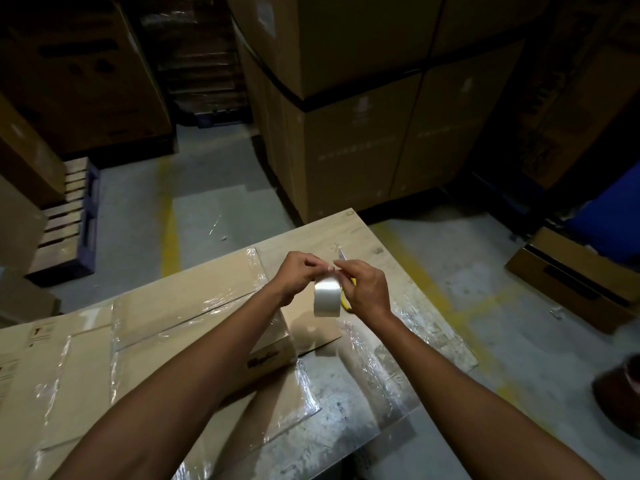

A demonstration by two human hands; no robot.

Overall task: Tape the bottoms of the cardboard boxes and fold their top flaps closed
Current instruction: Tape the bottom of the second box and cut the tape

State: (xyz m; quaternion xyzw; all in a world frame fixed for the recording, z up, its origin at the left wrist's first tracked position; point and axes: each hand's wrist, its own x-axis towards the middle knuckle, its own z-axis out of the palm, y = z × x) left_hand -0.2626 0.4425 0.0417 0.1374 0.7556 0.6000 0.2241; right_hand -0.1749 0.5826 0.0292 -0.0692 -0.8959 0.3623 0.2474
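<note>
Holding the tape roll (pixel 326 295) above the table (pixel 388 244), you have your left hand (pixel 298 276) with its grip clamped on the roll's left side. Your right hand (pixel 364 289) has its grip closed on the right side, with a yellow-handled cutter (pixel 344 302) tucked in the same hand. The cardboard box (pixel 194 320) lies just beneath, left of the roll, taped face up.
</note>
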